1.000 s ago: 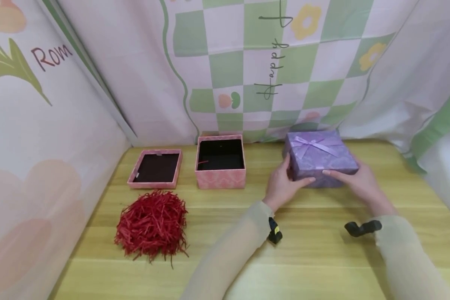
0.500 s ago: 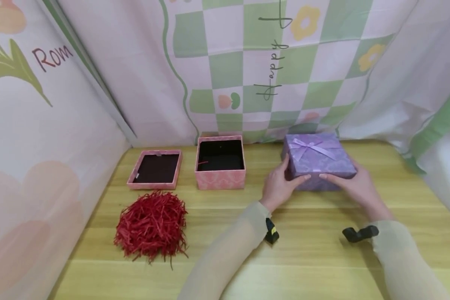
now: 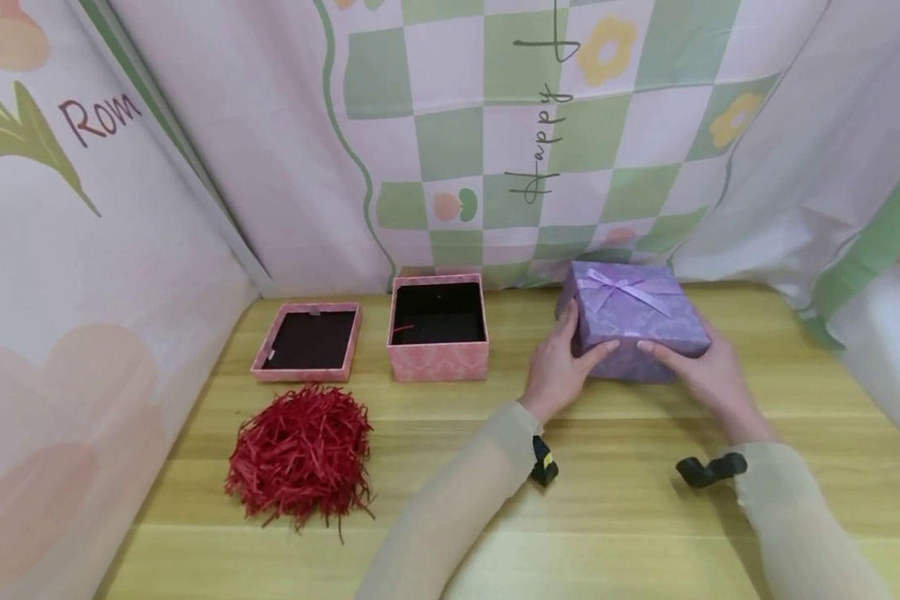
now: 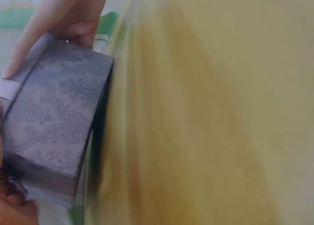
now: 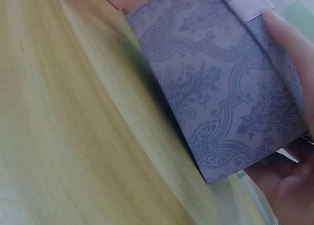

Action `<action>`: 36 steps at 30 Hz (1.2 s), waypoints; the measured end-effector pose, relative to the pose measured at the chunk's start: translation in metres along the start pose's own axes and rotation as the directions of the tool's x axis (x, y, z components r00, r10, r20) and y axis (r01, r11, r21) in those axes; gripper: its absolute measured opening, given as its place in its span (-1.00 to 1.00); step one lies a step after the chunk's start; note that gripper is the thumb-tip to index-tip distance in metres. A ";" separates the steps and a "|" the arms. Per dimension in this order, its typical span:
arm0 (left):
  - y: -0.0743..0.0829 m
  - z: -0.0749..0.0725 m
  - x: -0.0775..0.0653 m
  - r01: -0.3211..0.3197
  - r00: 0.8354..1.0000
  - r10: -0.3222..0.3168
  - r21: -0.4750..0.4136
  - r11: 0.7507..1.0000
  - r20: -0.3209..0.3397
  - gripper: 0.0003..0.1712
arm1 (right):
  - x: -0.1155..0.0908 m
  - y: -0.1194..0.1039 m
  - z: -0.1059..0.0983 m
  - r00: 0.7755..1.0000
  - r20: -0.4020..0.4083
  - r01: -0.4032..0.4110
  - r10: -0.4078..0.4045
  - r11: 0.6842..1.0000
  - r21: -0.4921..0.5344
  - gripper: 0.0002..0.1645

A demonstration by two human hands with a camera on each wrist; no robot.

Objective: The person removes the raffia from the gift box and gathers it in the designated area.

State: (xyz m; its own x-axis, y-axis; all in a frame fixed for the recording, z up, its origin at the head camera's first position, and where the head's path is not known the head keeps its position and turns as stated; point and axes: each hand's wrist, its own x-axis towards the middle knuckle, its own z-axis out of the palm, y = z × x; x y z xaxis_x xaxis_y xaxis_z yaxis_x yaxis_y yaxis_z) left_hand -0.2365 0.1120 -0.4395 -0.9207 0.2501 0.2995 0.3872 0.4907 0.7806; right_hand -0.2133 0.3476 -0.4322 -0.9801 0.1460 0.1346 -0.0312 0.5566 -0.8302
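A purple gift box (image 3: 633, 321) with an embossed pattern and a ribbon bow on its lid is at the back right of the table. My left hand (image 3: 558, 371) grips its left side, thumb along the front. On the other side, my right hand (image 3: 712, 375) holds the box the same way, its thumb on the lid's front edge. Some fingers are hidden behind the box. In the right wrist view, a dark shadow runs along the lower edge of the box's front wall (image 5: 211, 83), close over the wooden table.
Left of it stands an open pink box (image 3: 440, 362) with a black inside and a thin red strand. A pink lid (image 3: 307, 342) lies upturned farther left. Red shredded paper (image 3: 300, 458) is heaped in front of the lid. Printed curtains (image 3: 450, 125) border the table.
Both hands keep hold of the purple gift box, which has shifted very slightly left and tipped a little. The pink box, lid and shredded paper stay put.
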 end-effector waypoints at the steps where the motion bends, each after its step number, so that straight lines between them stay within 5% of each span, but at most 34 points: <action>1: 0.001 0.000 0.001 -0.020 1.000 0.020 -0.019 1.000 0.003 0.02 | 0.000 0.000 0.000 1.000 -0.005 -0.001 0.001 1.000 0.003 0.15; 9: 0.002 -0.009 0.007 -0.117 0.993 0.118 -0.125 0.985 -0.002 0.01 | 0.001 -0.003 0.000 1.000 -0.014 -0.001 0.002 0.999 0.034 0.15; 18: 0.005 -0.012 0.009 -0.107 0.994 0.103 -0.161 0.981 -0.034 -0.03 | 0.004 -0.012 -0.004 0.998 -0.019 0.064 -0.063 0.996 0.063 0.18; 26: 0.027 -0.026 0.012 -0.109 0.994 0.111 -0.201 0.973 0.000 -0.04 | 0.001 -0.038 -0.025 0.989 -0.099 0.117 -0.108 0.989 0.090 -0.12; 31: 0.045 -0.040 0.016 -0.229 0.973 0.232 -0.139 0.963 0.007 -0.02 | -0.002 -0.058 -0.046 0.975 -0.205 0.110 -0.082 0.985 0.131 -0.29; 36: 0.060 -0.050 0.019 -0.347 0.932 0.347 0.026 0.938 -0.102 -0.03 | -0.008 -0.071 -0.058 0.959 -0.283 0.055 -0.008 0.985 0.161 -0.36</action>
State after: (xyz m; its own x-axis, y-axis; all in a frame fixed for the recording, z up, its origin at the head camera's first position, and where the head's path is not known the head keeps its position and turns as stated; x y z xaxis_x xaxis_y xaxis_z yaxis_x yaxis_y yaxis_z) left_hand -0.2332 0.1049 -0.3592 -0.7287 0.3185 0.6062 0.6834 0.3954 0.6137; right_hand -0.1916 0.3541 -0.3436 -0.8842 0.3673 0.2886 -0.1165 0.4248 -0.8977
